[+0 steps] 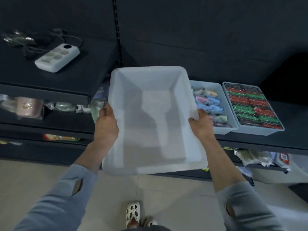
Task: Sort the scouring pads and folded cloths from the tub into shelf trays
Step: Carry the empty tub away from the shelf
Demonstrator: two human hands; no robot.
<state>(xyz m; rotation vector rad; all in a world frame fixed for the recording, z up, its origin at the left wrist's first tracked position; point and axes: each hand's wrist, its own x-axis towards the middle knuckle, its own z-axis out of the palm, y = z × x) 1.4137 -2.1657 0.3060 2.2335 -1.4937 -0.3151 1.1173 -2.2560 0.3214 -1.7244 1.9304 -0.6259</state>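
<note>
Translucent white plastic tub [150, 117], empty, held over shelf edge, long axis away from body, L hand [106, 124] + R hand [199, 123] each gripping a side rim; 2 filled trays—folded cloths [210, 105], scouring pads [251, 105]—just right, nearer R hand.

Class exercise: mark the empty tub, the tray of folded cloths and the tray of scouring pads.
tub [155, 114], head view, bare floor inside.
tray of folded cloths [224, 130], head view, near front wall.
tray of scouring pads [253, 131], head view, near front wall.
</note>
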